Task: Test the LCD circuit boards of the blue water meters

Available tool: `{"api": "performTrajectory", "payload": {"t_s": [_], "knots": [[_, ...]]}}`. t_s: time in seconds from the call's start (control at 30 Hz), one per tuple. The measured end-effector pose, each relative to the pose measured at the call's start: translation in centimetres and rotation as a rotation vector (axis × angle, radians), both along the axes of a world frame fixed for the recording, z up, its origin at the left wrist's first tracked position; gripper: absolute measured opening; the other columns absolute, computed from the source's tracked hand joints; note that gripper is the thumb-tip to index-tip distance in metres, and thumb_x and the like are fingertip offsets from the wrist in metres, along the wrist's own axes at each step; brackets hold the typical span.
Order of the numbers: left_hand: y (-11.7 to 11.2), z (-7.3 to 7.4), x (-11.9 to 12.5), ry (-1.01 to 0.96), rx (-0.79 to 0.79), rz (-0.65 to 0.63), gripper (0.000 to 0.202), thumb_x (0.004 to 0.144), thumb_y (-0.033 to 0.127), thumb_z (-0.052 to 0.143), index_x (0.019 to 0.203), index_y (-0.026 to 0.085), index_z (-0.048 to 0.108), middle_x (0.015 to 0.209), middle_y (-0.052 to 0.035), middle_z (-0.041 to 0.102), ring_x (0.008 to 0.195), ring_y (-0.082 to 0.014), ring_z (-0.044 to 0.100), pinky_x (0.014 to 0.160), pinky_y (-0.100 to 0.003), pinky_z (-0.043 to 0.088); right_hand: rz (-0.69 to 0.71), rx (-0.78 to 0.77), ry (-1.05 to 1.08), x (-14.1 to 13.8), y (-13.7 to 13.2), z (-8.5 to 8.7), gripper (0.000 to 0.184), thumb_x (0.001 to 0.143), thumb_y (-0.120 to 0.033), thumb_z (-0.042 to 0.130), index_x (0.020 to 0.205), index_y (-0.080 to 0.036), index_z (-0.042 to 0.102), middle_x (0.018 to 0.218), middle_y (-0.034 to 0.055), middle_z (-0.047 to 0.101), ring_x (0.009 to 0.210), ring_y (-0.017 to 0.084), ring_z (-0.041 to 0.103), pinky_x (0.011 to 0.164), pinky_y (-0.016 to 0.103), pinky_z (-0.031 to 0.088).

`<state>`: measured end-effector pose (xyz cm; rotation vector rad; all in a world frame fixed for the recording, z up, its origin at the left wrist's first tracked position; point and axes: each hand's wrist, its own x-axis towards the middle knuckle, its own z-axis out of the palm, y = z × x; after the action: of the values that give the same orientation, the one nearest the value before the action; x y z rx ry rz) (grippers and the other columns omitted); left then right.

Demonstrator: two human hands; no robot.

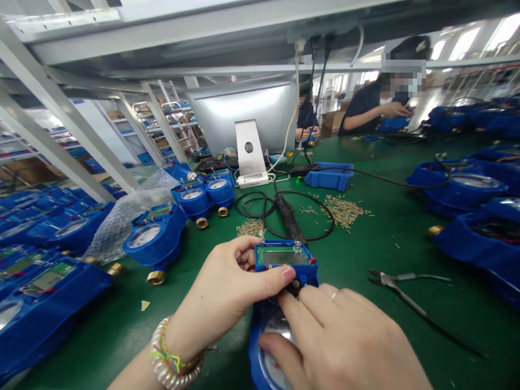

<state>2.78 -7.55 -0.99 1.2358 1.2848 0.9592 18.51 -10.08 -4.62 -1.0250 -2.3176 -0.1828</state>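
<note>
A blue water meter point(284, 259) with a clear display window sits on the green table right in front of me. My left hand point(227, 290) grips its upper left side, thumb stretched across below the display. My right hand point(337, 336) covers the meter's lower dial part, fingers pressing at the dark spot under the display. A beaded bracelet point(173, 364) is on my left wrist.
Several blue meters point(156, 238) lie to the left, more point(467, 189) at right. Pliers point(400, 284) lie right of my hands. A black tool with coiled cable point(289, 216), piles of small pins point(343, 210), a blue tray point(330, 176) and a monitor point(246, 116) stand behind. Two people point(377, 103) work beyond.
</note>
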Motion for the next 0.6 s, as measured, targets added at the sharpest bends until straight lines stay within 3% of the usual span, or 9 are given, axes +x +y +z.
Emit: {"api": "performTrajectory", "payload": {"t_s": [0.07, 0.13, 0.27, 0.43, 0.6], "knots": [[-0.1, 0.0, 0.0, 0.023, 0.000, 0.004, 0.023, 0.069, 0.023, 0.076, 0.087, 0.016, 0.064, 0.083, 0.0019, 0.073, 0.078, -0.0129, 0.066, 0.067, -0.014, 0.050, 0.005, -0.024, 0.012, -0.5, 0.2, -0.1, 0.002, 0.078, -0.018, 0.059, 0.077, -0.020, 0.059, 0.070, -0.0013, 0.056, 0.063, 0.019, 0.051, 0.055, 0.034, 0.032], [-0.1, -0.1, -0.2, 0.031, 0.004, 0.001, 0.022, 0.070, 0.025, 0.075, 0.087, 0.017, 0.064, 0.083, 0.0018, 0.073, 0.077, -0.0127, 0.065, 0.066, -0.014, 0.049, 0.055, -0.074, -0.022, -0.1, 0.4, -0.3, 0.014, 0.076, -0.010, 0.055, 0.082, -0.021, 0.060, 0.074, -0.0009, 0.057, 0.066, 0.019, 0.053, 0.057, 0.033, 0.037], [-0.2, -0.3, -0.4, 0.019, 0.036, -0.018, 0.025, 0.070, 0.031, 0.075, 0.090, 0.019, 0.064, 0.085, 0.0022, 0.073, 0.080, -0.0144, 0.065, 0.067, -0.017, 0.049, 0.074, -0.222, -0.018, 1.7, 0.8, -0.8, 0.024, 0.087, -0.011, 0.042, 0.098, -0.023, 0.059, 0.087, 0.0006, 0.059, 0.077, 0.020, 0.055, 0.067, 0.034, 0.043], [-0.6, 0.0, 0.0, -0.034, 0.022, -0.014, 0.023, 0.070, 0.023, 0.074, 0.089, 0.016, 0.063, 0.087, -0.0003, 0.072, 0.082, -0.0168, 0.064, 0.070, -0.021, 0.050, -0.054, -0.486, 0.184, 2.3, 2.1, -0.4, 0.016, 0.087, -0.016, 0.052, 0.077, -0.025, 0.061, 0.076, -0.0012, 0.053, 0.073, 0.018, 0.051, 0.061, 0.030, 0.038], [-1.2, -0.3, 0.2, -0.026, 0.066, -0.063, 0.033, 0.064, 0.017, 0.077, 0.093, 0.019, 0.061, 0.088, 0.0013, 0.070, 0.085, -0.0186, 0.063, 0.074, -0.024, 0.050, -0.062, -0.553, 0.154, 2.3, 3.7, 0.6, 0.022, 0.077, -0.003, 0.056, 0.061, -0.018, 0.056, 0.073, -0.0007, 0.048, 0.074, 0.018, 0.045, 0.062, 0.030, 0.035]]}}
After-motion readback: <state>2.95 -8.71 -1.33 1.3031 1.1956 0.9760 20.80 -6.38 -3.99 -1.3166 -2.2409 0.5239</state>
